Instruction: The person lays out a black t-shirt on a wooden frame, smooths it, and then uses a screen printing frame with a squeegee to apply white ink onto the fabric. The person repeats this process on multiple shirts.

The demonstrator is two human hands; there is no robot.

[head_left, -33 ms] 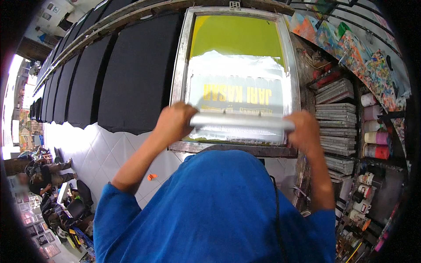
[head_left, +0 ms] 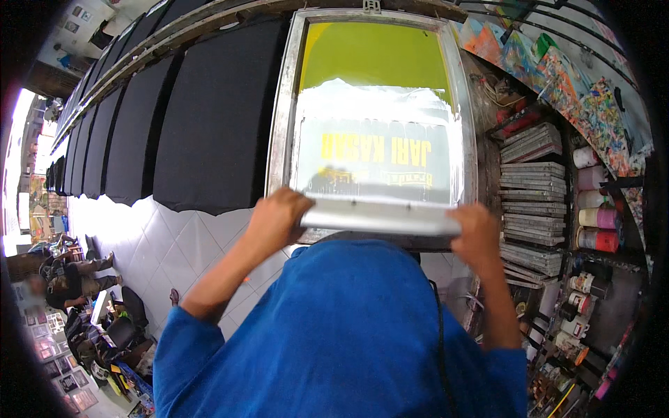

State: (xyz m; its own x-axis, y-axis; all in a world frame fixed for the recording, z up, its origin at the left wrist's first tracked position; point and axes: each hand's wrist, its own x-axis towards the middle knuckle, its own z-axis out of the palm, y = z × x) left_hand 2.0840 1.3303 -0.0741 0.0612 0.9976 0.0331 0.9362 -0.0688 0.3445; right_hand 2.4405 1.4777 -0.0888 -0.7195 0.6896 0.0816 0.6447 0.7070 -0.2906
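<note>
A metal squeegee bar lies across the near end of a screen printing frame. My left hand is closed on the bar's left end, and my right hand grips its right end. The mesh is green at the far end; a thick band of white ink crosses its middle. Below that band, yellow lettering shows through a thin white film. The underside of the frame is hidden.
Black cloth-covered platens run in a row to the left. Right are stacked screens, paint pots and an ink-splattered panel. A person is at the far lower left beside cluttered furniture, on white floor tiles.
Both my hands and the squeegee have moved toward my body, down to the frame's near edge, uncovering more of the yellow lettering behind the bar.
</note>
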